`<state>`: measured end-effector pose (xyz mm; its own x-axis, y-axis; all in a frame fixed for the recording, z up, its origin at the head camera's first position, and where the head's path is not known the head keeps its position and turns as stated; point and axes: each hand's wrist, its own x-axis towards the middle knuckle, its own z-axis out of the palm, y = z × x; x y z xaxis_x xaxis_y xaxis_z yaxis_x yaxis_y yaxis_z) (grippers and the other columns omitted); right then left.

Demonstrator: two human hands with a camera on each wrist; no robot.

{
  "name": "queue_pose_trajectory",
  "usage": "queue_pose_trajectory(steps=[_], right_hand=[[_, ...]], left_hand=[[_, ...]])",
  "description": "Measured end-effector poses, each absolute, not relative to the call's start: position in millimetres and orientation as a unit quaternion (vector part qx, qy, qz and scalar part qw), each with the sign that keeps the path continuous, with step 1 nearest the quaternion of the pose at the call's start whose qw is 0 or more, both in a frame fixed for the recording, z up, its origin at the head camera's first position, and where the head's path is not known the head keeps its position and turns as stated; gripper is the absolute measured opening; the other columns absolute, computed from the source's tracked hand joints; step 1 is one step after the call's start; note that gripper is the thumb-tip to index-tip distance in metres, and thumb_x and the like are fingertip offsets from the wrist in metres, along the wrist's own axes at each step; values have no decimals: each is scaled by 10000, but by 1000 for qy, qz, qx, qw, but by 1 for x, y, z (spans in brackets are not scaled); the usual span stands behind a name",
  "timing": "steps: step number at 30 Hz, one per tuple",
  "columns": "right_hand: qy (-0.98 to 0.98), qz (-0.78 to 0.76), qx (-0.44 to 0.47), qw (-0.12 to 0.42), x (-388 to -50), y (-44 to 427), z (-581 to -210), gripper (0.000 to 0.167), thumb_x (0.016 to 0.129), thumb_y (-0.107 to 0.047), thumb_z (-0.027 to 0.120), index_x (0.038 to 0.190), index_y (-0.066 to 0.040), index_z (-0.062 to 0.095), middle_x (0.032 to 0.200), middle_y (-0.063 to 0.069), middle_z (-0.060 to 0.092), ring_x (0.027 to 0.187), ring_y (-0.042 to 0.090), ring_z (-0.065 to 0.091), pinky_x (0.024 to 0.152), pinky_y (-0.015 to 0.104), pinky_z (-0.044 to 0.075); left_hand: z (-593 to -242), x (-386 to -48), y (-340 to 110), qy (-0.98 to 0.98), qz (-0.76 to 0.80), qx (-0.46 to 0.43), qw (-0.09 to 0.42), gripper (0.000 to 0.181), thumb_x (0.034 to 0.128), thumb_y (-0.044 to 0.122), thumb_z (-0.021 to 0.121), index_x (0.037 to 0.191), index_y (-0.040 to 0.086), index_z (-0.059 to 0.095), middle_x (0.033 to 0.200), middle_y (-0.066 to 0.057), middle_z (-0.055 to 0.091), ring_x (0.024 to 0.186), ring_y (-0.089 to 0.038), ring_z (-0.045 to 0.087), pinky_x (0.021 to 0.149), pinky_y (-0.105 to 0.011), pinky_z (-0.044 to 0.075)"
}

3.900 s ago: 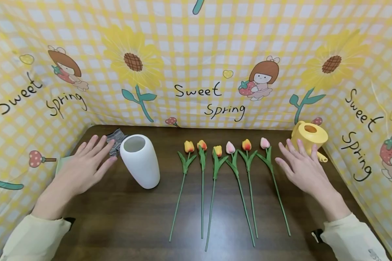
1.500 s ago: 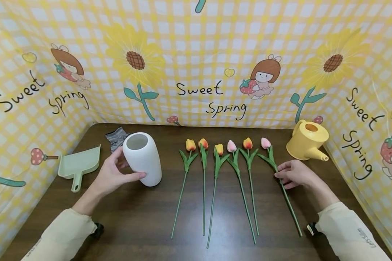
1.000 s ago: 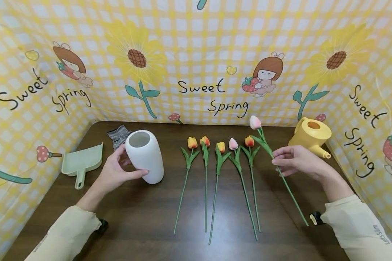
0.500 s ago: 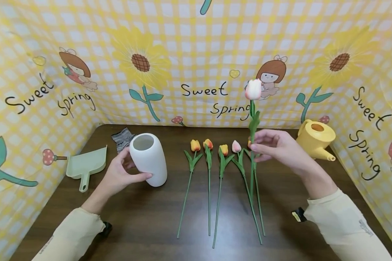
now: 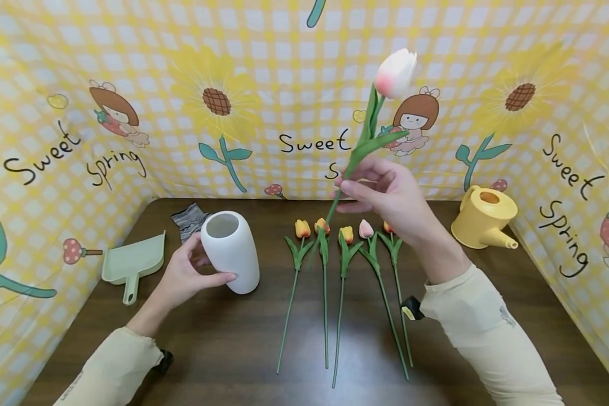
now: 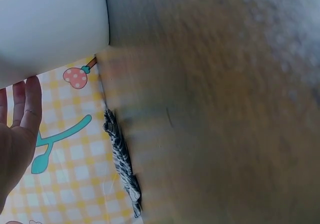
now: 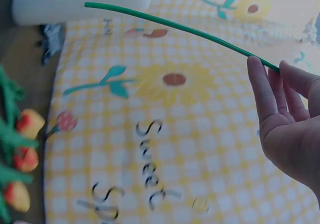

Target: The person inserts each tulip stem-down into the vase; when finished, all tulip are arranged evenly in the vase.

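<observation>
One pink-white tulip (image 5: pixel 363 149), its stem pinched just below the leaves by the right hand (image 5: pixel 395 194); left hand (image 5: pixel 179 277) fingers clasp a white vase (image 5: pixel 233 256); backdrop (image 5: pixel 299 73) reads "Sweet Spring".

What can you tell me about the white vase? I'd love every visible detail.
The vase is plain white, tall and rounded, with smooth, matte-looking walls that could be ceramic. Its wide, round mouth is open at the top, and nothing sticks out of it; its inner bottom is hidden. It appears upright on the dark table, left of center, near a gray striped cloth. The left hand holds its side, thumb across the front.
</observation>
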<state>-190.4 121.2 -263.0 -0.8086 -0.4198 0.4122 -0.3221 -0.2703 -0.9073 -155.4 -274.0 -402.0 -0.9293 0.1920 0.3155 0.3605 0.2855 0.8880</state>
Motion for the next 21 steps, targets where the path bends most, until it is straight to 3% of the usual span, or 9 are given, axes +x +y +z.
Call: queue_pose_trajectory(steps=[7,11,17,21], right_hand=[[515,-782,-351,4,-188,90,-240,181,960,92,620,1093,-21,670,1058,163,694,980,333,706,825,580,571],[472,-806,-356,-34,-186,72,-231,216,958,117,596,1122,-5,668,1029,156,708,956,332,718,817,552,582],[458,-804,-369,-84,-190,43,-228,245,964,117,589,1087,-65,697,1010,128,716,955,320,716,820,560,579],[470,-793,-381,-73,-197,25,-236,193,963,120,595,1096,11,682,1006,105,725,945,281,724,818,566,576]], left_hand=[[-422,-165,-281,-804,-563,-173,86,906,614,-74,944,1390,83,502,1223,-79,643,1005,-155,694,853,-252,575],[-424,-166,-283,-804,-561,-174,86,917,613,-42,958,1394,124,508,1224,-71,647,1014,-170,694,858,-251,573],[-423,-166,-282,-804,-562,-173,85,901,615,-11,968,1379,147,518,1207,-74,657,1012,-183,697,852,-263,579],[-423,-167,-283,-806,-560,-171,84,890,621,-6,967,1374,148,519,1202,-74,658,1010,-181,697,851,-270,581]])
